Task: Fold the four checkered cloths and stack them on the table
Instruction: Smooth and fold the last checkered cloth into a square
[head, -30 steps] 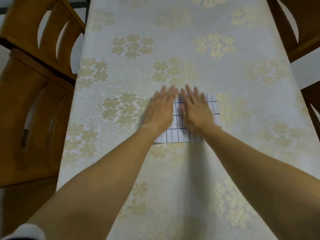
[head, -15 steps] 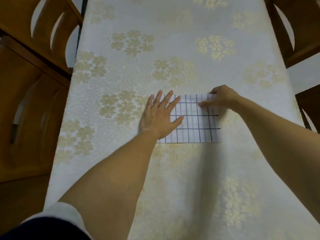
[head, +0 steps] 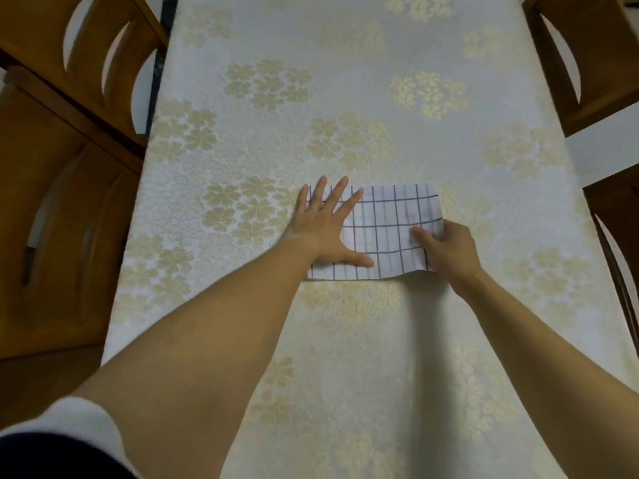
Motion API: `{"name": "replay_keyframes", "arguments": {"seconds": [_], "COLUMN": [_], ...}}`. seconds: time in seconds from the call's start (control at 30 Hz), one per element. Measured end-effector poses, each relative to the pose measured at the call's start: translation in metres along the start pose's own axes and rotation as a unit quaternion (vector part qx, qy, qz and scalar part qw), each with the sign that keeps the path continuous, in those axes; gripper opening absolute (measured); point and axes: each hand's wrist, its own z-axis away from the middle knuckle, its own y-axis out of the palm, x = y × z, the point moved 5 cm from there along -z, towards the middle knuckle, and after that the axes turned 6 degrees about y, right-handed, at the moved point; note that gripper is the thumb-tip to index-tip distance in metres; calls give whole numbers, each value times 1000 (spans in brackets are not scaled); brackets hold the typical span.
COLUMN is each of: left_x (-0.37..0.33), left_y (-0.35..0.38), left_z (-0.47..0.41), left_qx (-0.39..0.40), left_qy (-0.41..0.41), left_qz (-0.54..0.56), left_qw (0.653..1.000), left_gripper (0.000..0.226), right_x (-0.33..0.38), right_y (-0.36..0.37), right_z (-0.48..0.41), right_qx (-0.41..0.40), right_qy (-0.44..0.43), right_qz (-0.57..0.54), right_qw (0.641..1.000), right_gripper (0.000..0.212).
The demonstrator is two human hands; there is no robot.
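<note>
Our right grip (head: 446,250) has slid nearer and pinches the cloth (head: 390,216); left grip (head: 323,233) lies flat, pinning it. Another fold looks next.

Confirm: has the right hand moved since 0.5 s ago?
Yes. The right hand came toward the person along the right edge of the white checkered cloth, far corner to near corner, and pinches it.

- The checkered cloth (head: 390,233) is white, crossed by thin dark blue-black lines that form a grid of squares.
- The table covering (head: 345,357) is cream-white with a fine embossed, crackle-like pattern and scattered clusters of pale gold flowers.
- The chair on the left (head: 69,188) and the chair on the right (head: 587,63) are warm orange-brown wood.
- The sleeve (head: 79,426) at the near left is white; the garment (head: 52,458) just nearer is dark navy-black.
</note>
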Motion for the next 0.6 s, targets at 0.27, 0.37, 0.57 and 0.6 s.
{"name": "replay_keyframes", "arguments": {"seconds": [0.27, 0.37, 0.57, 0.6], "left_x": [2, 2, 11, 21], "left_y": [-5, -5, -31, -37], "left_z": [-6, -5, 13, 21], "left_qx": [83, 74, -26, -69], "left_qy": [7, 9, 19, 9], "left_qz": [7, 9, 221, 259], "left_qw": [997, 997, 975, 963], "left_gripper": [162, 162, 141, 128], "right_x": [6, 29, 75, 82], "right_y": [-1, -4, 10, 13], "right_z": [15, 23, 47, 49], "right_qx": [-61, -87, -126, -133], "right_qy": [-13, -74, -147, -156], "right_qz": [-9, 52, 225, 250], "right_qw": [998, 992, 955, 947], "right_gripper": [23, 27, 23, 23]}}
